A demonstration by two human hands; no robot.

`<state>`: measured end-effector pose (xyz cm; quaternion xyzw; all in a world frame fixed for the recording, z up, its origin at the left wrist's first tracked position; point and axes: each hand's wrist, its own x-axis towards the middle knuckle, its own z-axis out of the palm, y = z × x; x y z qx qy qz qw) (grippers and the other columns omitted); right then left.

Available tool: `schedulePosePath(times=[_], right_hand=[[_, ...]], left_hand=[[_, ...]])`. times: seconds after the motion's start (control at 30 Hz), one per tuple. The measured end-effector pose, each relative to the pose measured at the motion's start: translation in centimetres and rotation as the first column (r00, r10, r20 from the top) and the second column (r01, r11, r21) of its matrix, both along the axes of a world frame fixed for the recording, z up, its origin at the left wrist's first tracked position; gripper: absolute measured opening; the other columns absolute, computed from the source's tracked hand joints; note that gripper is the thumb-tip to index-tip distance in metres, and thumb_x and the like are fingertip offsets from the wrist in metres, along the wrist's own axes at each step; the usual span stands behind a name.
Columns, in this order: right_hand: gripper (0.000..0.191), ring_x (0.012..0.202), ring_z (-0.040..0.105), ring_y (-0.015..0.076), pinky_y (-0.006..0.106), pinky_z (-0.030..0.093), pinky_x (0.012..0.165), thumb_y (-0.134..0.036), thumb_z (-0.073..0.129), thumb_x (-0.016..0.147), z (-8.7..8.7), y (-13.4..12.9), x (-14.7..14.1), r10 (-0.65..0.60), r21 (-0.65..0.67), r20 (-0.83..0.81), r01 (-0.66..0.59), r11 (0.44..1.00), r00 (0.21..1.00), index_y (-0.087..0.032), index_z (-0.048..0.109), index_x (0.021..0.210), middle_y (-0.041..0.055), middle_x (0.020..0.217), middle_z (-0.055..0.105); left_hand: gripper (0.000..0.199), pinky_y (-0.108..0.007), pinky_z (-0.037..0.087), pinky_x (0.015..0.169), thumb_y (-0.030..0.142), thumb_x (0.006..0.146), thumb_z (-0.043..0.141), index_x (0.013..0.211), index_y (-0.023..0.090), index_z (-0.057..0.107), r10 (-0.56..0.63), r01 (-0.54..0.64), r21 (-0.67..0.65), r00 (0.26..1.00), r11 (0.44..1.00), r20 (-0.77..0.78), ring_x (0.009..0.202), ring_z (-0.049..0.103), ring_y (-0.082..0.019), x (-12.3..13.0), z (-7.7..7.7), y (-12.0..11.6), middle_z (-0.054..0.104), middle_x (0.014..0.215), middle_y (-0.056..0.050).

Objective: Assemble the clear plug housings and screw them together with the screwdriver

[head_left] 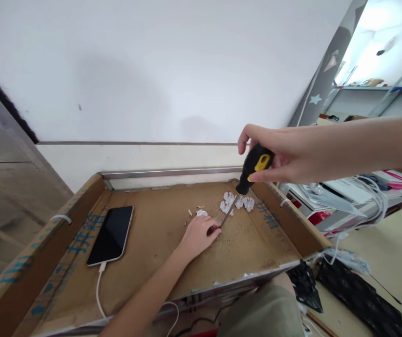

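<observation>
The screwdriver (244, 183) is black and yellow, the cardboard (159, 224) brown with blue lettering (87, 233).

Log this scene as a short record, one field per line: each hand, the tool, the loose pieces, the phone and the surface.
right hand: gripping a screwdriver by its handle
left hand: at the screwdriver's lower end; anything held is hidden
tool: black and yellow handle, shaft slanting down toward the left hand
loose pieces: clear plastic pieces near the shaft
phone: dark screen up, white cable at its near end
surface: cardboard tray with raised sides
</observation>
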<state>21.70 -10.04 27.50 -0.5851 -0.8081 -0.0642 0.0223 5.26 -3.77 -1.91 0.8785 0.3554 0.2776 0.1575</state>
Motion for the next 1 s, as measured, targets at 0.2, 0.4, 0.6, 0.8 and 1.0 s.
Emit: schedulePosePath(times=[0.2,0.4,0.6,0.8,1.0], right_hand=[[0.045,0.049,0.053,0.0183,0.031,0.034,0.048,-0.056,0.050,0.078,1.0,-0.4,-0.4,-0.111,-0.054,0.120,0.118,0.992,0.987,-0.026,0.040,0.110,-0.0010,0.058,0.056],[0.038,0.040,0.052,0.0166,0.033,0.039,0.051,-0.057,0.050,0.079,1.0,-0.4,-0.1,-0.272,-0.208,0.097,0.287,0.935,0.957,-0.025,0.046,0.100,-0.0054,0.041,0.048],[0.043,0.056,0.057,0.0178,0.032,0.039,0.052,-0.056,0.053,0.078,1.2,0.3,1.1,-0.135,-0.195,0.076,0.147,0.970,0.988,-0.030,0.041,0.110,-0.0005,0.074,0.062],[0.051,0.049,0.048,0.0166,0.030,0.030,0.050,-0.068,0.039,0.080,0.6,-0.4,-0.5,-0.136,0.030,0.212,0.133,0.991,0.968,-0.023,0.050,0.101,0.0022,0.057,0.054],[0.050,0.048,0.048,0.0173,0.032,0.033,0.048,-0.064,0.046,0.077,0.4,0.2,-1.0,-0.044,-0.012,0.124,0.046,0.999,0.991,-0.028,0.046,0.112,0.0020,0.066,0.057]], left_hand=[[0.007,-0.031,0.041,0.077,0.025,0.083,0.059,0.081,0.020,0.063,0.001,-0.001,0.000,1.000,1.000,-0.012,0.081,0.057,-0.017,0.0,0.0,0.0,0.065,0.081,-0.001],[0.007,-0.031,0.041,0.076,0.025,0.083,0.059,0.083,0.020,0.063,0.001,-0.002,-0.013,1.000,1.000,-0.016,0.081,0.057,-0.017,0.1,0.1,0.0,0.066,0.081,0.000],[0.007,-0.031,0.041,0.077,0.025,0.084,0.058,0.083,0.020,0.063,0.001,-0.001,0.000,1.000,1.000,-0.011,0.081,0.057,-0.017,0.1,0.0,0.1,0.066,0.082,-0.001],[0.007,-0.032,0.041,0.076,0.025,0.083,0.059,0.082,0.021,0.063,0.008,-0.008,-0.002,1.000,1.000,-0.015,0.081,0.057,-0.018,0.1,-0.1,0.0,0.065,0.082,-0.001],[0.006,-0.032,0.040,0.077,0.025,0.082,0.059,0.082,0.021,0.062,0.008,-0.008,0.010,1.000,1.000,-0.007,0.080,0.057,-0.017,0.1,-0.2,0.0,0.065,0.080,0.000]])
